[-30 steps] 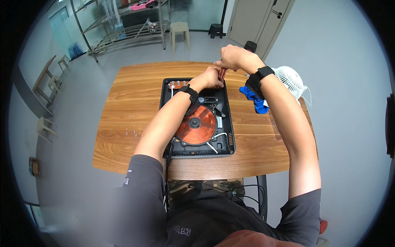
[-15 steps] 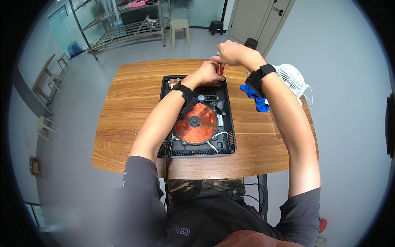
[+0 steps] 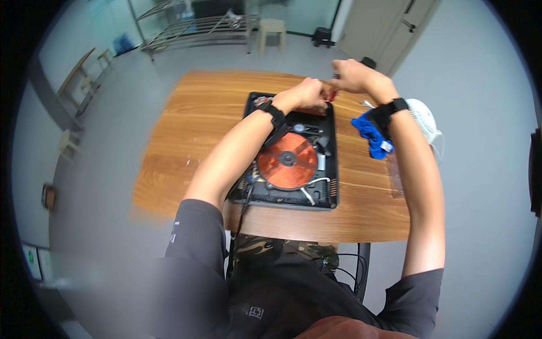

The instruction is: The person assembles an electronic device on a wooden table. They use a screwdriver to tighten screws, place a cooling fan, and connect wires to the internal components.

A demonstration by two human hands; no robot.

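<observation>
An opened induction cooker lies on the table, its round copper coil exposed. At the cooker's far right corner, my right hand is closed around the top of a red-handled screwdriver, which stands roughly upright. My left hand is closed low on the same tool, its fingers curled at the red part. The screwdriver's tip is hidden. Under my left hand, a brownish circuit board shows partly at the cooker's far edge. Motion blurs the picture somewhat.
Several small pale screws lie on the wooden table at left. To the right are a blue cloth and a white fan. A black cable runs off the near edge. Metal shelving stands behind.
The whole view has swung, so the table and cooker sit further right in the picture. Both hands stay at the cooker's far right corner with the screwdriver.
</observation>
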